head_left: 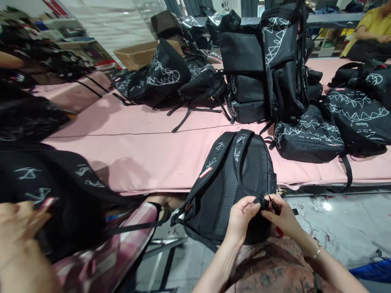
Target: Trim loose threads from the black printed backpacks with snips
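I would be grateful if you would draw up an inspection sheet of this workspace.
Surface: pink table covering, a dark line across it.
Things: black backpack at the near edge, shoulder straps up.
Clutter: marked black bags heaped beyond; scraps on the floor.
Hands: left hand grips black strap webbing; right hand grips a small dark item, kind unclear.
Cables: nothing seen.
Surroundings: co-worker's hand on another backpack; person in yellow far right.

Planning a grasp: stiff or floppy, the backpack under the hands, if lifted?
Backpack probably semi-stiff: its back panel looks padded and smooth. Shoulder straps likely floppier, judging by their bends. Might tip off the pink table: its lower part overhangs the edge.
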`<state>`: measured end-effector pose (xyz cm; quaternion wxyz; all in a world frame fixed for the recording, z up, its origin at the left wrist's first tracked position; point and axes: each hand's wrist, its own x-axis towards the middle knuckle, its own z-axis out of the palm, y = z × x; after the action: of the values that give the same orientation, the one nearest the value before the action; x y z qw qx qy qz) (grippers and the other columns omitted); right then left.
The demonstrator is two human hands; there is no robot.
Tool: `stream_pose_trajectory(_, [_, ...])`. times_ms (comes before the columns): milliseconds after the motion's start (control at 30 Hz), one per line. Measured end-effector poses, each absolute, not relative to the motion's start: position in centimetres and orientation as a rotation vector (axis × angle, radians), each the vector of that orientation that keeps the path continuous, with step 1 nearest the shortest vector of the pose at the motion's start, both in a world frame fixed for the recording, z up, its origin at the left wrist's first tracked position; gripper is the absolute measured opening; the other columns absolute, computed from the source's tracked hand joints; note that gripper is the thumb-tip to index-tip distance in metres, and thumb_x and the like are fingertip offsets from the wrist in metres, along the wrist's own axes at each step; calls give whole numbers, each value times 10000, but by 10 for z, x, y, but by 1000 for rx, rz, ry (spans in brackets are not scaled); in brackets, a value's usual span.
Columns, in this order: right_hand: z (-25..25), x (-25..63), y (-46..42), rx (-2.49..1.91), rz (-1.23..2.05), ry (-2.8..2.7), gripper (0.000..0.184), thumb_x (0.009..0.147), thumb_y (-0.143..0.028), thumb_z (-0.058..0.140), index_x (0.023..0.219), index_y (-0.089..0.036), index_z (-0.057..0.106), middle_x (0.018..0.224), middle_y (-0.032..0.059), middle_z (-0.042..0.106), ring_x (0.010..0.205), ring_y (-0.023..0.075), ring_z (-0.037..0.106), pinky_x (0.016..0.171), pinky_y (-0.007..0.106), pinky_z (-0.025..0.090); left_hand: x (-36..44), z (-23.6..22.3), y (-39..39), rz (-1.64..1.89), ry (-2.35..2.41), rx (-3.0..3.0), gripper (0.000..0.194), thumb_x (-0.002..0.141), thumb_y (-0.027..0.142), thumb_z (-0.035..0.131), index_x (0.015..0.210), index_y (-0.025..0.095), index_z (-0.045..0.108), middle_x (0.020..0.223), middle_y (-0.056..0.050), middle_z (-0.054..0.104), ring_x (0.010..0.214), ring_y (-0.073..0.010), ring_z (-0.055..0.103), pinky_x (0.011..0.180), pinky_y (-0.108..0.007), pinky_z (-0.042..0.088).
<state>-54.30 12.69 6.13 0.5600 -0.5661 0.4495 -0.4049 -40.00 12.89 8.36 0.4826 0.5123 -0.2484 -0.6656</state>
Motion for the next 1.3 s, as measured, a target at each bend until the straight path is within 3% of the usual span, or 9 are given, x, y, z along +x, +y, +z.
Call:
stream_pose_trajectory(133, [68, -557, 136, -1341, -1040, 1085, 321, 876, -362, 462, 1162, -218, 437, 836, 13, 500, 769, 137, 491, 695, 246, 409, -399, 85, 129, -1514, -743, 1268, 237, 592, 305, 736, 719, 131, 640, 591, 19, 483, 537, -67, 384, 519, -179, 297])
stream_pose_trajectory(200, [73, -565, 138, -1446, -1054, 1163, 259, 915, -359, 381, 1102, -203, 469, 874, 32, 520, 799, 145, 497, 712, 255, 402, -398, 87, 129, -1416, -895, 1274, 175, 628, 282, 710, 690, 133, 643, 620, 11, 480, 543, -66, 375, 510, -181, 284])
stream_pose_trajectory(333, [88, -578, 132, -1732, -888, 1248, 181, 908, -306, 415, 888, -180, 544, 810, 26, 551, 745, 145, 496, 665, 250, 364, -395, 91, 129, -1264, -1193, 1285, 142, 682, 268, 665, 658, 130, 636, 627, 7, 462, 542, -69, 362, 498, -190, 261])
stream_pose_trajectory(900, [113, -576, 112, -2202, -781, 1165, 349, 935, -404, 355, 812, -156, 567, 747, 44, 563, 708, 150, 496, 646, 248, 332, -391, 90, 130, -1259, -1363, 1270, 168, 722, 290, 645, 701, 124, 633, 640, -1, 456, 569, -74, 378, 513, -188, 274])
stream_pose_trajectory(1000, [109, -575, 109, -2123, -809, 1178, 258, 922, -323, 410, 803, -159, 570, 743, 32, 562, 704, 141, 497, 649, 245, 333, -391, 88, 129, -1316, -1273, 1295, 193, 702, 307, 662, 703, 119, 623, 620, 12, 441, 545, -60, 357, 501, -178, 261])
stream_pose_trajectory(1167, [95, -565, 103, -1576, -844, 1192, 129, 858, -244, 452, 892, -171, 553, 784, 2, 562, 720, 118, 515, 647, 210, 384, -390, 89, 127, -1485, -990, 1335, 281, 668, 367, 677, 747, 108, 600, 575, 22, 470, 519, -54, 378, 505, -163, 298])
stream_pose_trajectory(1300, [79, -554, 105, -1562, -689, 1119, 257, 691, -225, 646, 934, -192, 569, 803, -19, 589, 711, 122, 525, 599, 198, 381, -382, 92, 126, -1251, -1213, 1390, 249, 721, 358, 625, 749, 111, 615, 601, 2, 504, 519, -69, 418, 493, -177, 340])
